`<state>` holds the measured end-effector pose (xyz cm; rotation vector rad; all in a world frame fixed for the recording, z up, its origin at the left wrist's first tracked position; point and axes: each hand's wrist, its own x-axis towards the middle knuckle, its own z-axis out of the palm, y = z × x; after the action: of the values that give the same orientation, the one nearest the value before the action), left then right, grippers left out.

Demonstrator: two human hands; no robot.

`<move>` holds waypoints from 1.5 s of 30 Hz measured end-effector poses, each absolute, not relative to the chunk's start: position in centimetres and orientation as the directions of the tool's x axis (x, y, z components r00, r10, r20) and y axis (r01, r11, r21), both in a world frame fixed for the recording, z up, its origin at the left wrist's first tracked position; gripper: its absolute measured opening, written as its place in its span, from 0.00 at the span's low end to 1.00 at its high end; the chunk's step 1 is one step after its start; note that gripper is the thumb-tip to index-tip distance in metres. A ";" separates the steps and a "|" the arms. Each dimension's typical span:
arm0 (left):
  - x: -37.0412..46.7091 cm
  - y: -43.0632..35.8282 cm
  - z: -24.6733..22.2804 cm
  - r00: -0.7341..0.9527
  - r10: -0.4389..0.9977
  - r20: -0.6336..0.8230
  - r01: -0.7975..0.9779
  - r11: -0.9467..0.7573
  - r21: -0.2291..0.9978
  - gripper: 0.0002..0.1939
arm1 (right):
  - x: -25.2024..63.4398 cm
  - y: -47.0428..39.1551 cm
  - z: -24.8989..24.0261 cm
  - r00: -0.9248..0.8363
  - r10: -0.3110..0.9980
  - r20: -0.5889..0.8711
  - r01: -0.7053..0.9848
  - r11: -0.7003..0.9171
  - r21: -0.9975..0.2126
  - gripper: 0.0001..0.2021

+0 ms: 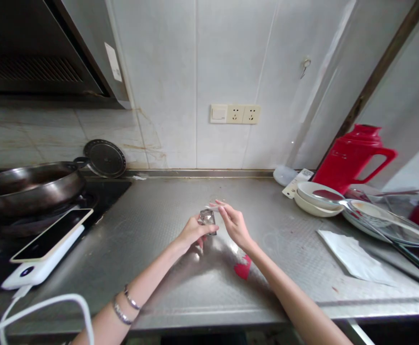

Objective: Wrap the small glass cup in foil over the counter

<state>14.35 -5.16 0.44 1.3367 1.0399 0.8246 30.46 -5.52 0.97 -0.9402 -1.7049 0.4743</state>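
Note:
Near the middle of the steel counter, my left hand (192, 232) is wrapped round a small dark, see-through glass-like object (207, 221), held above the surface. Close on its right is my right hand (234, 224), with the fingertips pinched at a thin pale item by the object's top; what that item is, I cannot make out. A red heart-shaped patch (243, 268) shows on the counter below my right wrist.
A pan (33, 187) sits on the stove at left, with a phone (53, 235) on a white power bank in front. Bowls (317, 203), a red thermos (349, 155), a paper tissue (353, 254) and a lid with utensils lie at right.

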 end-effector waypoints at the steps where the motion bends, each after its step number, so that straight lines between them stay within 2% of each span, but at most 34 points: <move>1: 14.2 -5.1 0.4 0.365 0.923 -0.124 0.083 0.101 0.991 0.26 | 30.5 -5.5 1.0 -0.168 0.804 0.571 0.311 0.593 -0.743 0.18; 5: 13.7 -4.8 0.3 0.388 0.908 -0.158 0.057 0.147 0.987 0.26 | 30.7 -5.8 1.3 -0.407 0.787 0.464 0.199 0.572 -0.795 0.20; 7: 13.6 -4.7 0.3 0.393 0.902 -0.177 0.045 0.174 0.984 0.25 | 30.6 -5.8 1.1 -0.456 0.766 0.454 0.203 0.586 -0.785 0.29; 10: 13.7 -4.7 0.3 0.393 0.899 -0.194 0.042 0.193 0.980 0.24 | 30.1 -5.7 0.2 -0.451 0.760 0.468 0.238 0.608 -0.757 0.40; 16: 13.4 -4.8 0.7 0.447 0.880 -0.160 0.069 0.145 0.987 0.27 | 29.3 -5.1 -1.3 -0.367 0.789 0.493 0.204 0.585 -0.785 0.37; 18: 13.0 -4.6 0.9 0.495 0.854 -0.158 0.050 0.154 0.987 0.33 | 29.3 -4.9 -1.4 -0.305 0.828 0.470 0.168 0.532 -0.830 0.36; 21: 12.6 -4.2 0.6 0.533 0.835 -0.139 0.067 0.122 0.990 0.51 | 29.4 -4.6 -1.1 -0.214 0.897 0.387 0.067 0.409 -0.910 0.35; 23: 12.5 -3.9 0.1 0.484 0.872 -0.079 0.104 0.033 0.994 0.62 | 29.5 -4.6 -0.9 -0.193 0.924 0.330 -0.008 0.335 -0.942 0.34; 25: 12.7 -3.8 -0.6 0.425 0.904 0.045 0.117 -0.104 0.988 0.66 | 29.4 -4.6 -0.7 -0.197 0.934 0.298 -0.054 0.293 -0.954 0.34; 29: 13.1 -3.5 -1.7 0.371 0.881 0.293 0.139 -0.365 0.921 0.61 | 29.0 -5.0 -0.6 -0.234 0.929 0.286 -0.041 0.285 -0.958 0.33; 32: 13.0 -3.4 -2.1 0.356 0.858 0.371 0.206 -0.459 0.864 0.51 | 28.8 -5.2 -0.7 -0.252 0.922 0.296 -0.025 0.299 -0.954 0.33; 34: 12.9 -3.4 -1.9 0.347 0.855 0.386 0.264 -0.484 0.835 0.46 | 28.8 -5.2 -0.8 -0.251 0.915 0.315 -0.030 0.317 -0.948 0.28; 37: 13.1 -3.8 -1.3 0.347 0.860 0.373 0.298 -0.478 0.826 0.44 | 28.9 -5.0 -0.8 -0.217 0.925 0.312 -0.021 0.316 -0.949 0.19; 42: 13.8 -4.6 -0.9 0.396 0.867 0.301 0.205 -0.403 0.892 0.44 | 29.4 -4.2 -1.2 -0.090 0.958 0.271 0.050 0.277 -0.960 0.20; 45: 14.0 -4.7 -1.4 0.402 0.861 0.311 0.184 -0.409 0.894 0.45 | 29.8 -4.1 -1.1 -0.009 0.927 0.375 0.187 0.370 -0.910 0.19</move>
<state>14.02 -4.71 -1.41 1.8402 0.9013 1.0412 29.78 -4.15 -1.13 -1.0598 -1.4797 0.8071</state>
